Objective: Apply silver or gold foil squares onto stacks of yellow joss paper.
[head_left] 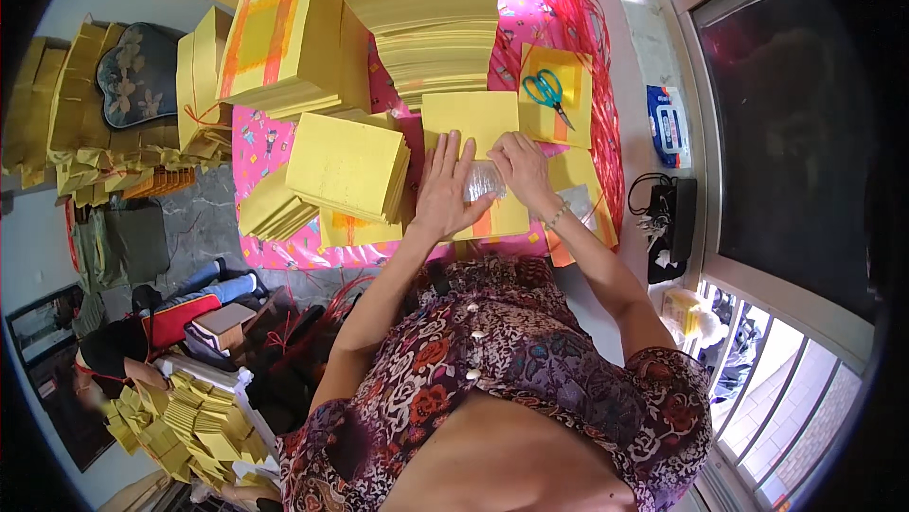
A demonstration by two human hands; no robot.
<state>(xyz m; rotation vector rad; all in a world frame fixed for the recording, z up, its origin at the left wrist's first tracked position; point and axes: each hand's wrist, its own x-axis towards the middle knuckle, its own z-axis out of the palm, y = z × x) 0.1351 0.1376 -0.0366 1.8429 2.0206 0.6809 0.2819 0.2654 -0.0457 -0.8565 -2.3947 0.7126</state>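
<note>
A yellow paper sheet (pixel 471 114) lies at the front of the table, with a shiny silvery piece (pixel 484 180) on it. My left hand (pixel 445 185) rests flat on the paper, fingers stretched out, its thumb reaching along the lower edge of the silvery piece. Over the piece's upper right corner my right hand (pixel 523 166) is closed, its fingers bunched together; what they pinch, if anything, is hidden. Below the hands, an orange strip (pixel 483 222) shows on the paper. Teal-handled scissors (pixel 544 89) lie on a yellow paper stack (pixel 575 128) just beyond my right hand.
Left of my hands is a yellow paper stack (pixel 346 166); taller stacks (pixel 417 0) stand behind. Red cords (pixel 601 48) trail along the pink tablecloth's (pixel 379 251) right edge. A wipes pack (pixel 669 126) lies by the window. Another person (pixel 128 346) is at lower left beside piled yellow bundles.
</note>
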